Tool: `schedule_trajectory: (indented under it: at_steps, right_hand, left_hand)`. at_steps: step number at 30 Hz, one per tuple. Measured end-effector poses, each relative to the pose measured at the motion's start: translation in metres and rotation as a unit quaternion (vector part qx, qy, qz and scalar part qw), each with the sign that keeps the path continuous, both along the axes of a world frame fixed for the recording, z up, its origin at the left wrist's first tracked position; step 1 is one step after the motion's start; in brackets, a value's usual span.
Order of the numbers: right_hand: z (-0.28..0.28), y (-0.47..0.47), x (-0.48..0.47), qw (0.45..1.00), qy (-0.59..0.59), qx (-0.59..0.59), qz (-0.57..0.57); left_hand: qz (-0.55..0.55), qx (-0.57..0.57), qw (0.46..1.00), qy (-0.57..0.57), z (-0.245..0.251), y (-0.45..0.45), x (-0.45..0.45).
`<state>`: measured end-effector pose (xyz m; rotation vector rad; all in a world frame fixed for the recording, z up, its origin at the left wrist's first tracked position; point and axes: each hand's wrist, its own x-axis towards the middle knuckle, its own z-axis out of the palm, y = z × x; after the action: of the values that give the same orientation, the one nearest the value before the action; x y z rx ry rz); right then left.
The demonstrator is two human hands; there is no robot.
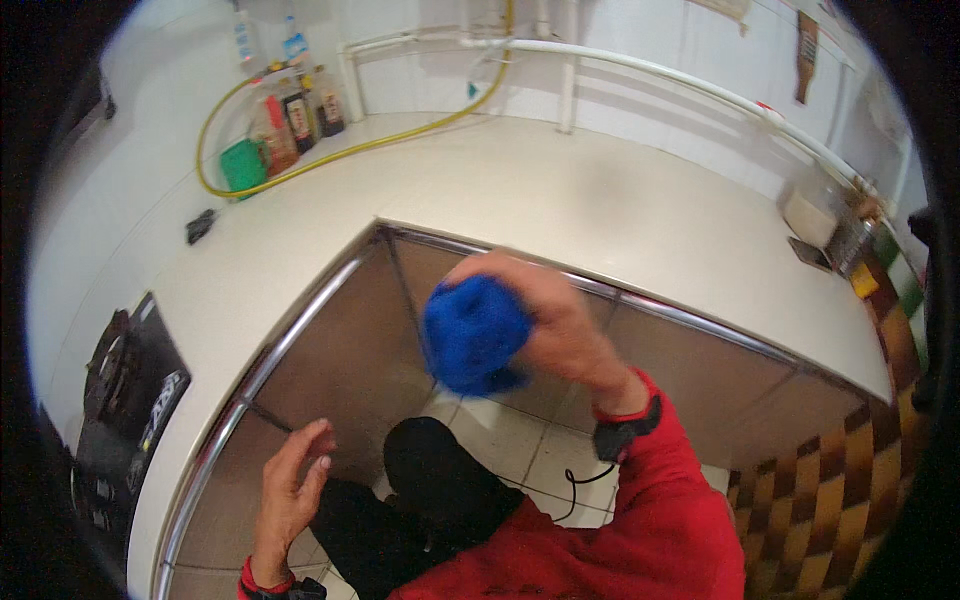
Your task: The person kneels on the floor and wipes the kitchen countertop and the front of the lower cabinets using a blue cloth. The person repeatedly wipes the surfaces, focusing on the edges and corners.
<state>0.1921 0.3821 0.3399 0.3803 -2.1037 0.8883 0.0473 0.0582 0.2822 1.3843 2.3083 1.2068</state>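
Note:
My right hand [559,319] grips a crumpled blue cloth [474,330], held in the air by the front edge of the white corner countertop [637,202]. Motion blurs both the cloth and the fingers. Lower and to the left, my left hand [294,480] holds nothing; its thumb and fingers are apart. It hovers near the metal-trimmed edge [247,390] of the counter's left wing, above my dark trouser leg.
Several sauce bottles [300,120] and a green container [244,166] stand in the back left corner, with a yellow hose [390,140] looping past them. A black gas stove [135,405] sits at left. A clear jar [810,214] and a phone-like dark slab [810,253] are at right.

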Motion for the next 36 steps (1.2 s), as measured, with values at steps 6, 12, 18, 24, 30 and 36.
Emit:
schedule_trajectory:
  at_steps: [6,12,18,24,30,36]
  right_hand:
    - [0.032,0.046,0.168,0.834,0.228,0.066,-0.499]
    - [-0.014,0.112,0.263,0.558,-0.115,0.17,-0.804]
    - [-0.039,0.148,0.226,0.639,-0.185,0.112,-0.739]
    - [-0.034,0.14,0.039,0.795,-0.2,0.134,-0.557]
    - [-0.024,0.089,-0.047,0.877,-0.098,0.238,-0.405]
    - [-0.016,0.144,0.079,0.79,-0.18,0.255,-0.528]
  left_hand:
    - [-0.013,-0.257,0.935,0.243,-0.134,-0.035,-0.06]
    - [0.053,-0.242,0.941,0.232,-0.233,-0.076,-0.088]
    - [0.093,-0.185,0.95,0.232,-0.263,-0.082,-0.093]
    - [0.127,-0.215,0.942,0.224,-0.258,-0.078,-0.091]
    - [0.124,-0.211,0.945,0.217,-0.256,-0.08,-0.09]
    - [0.14,-0.209,0.949,0.188,-0.281,-0.09,-0.107]
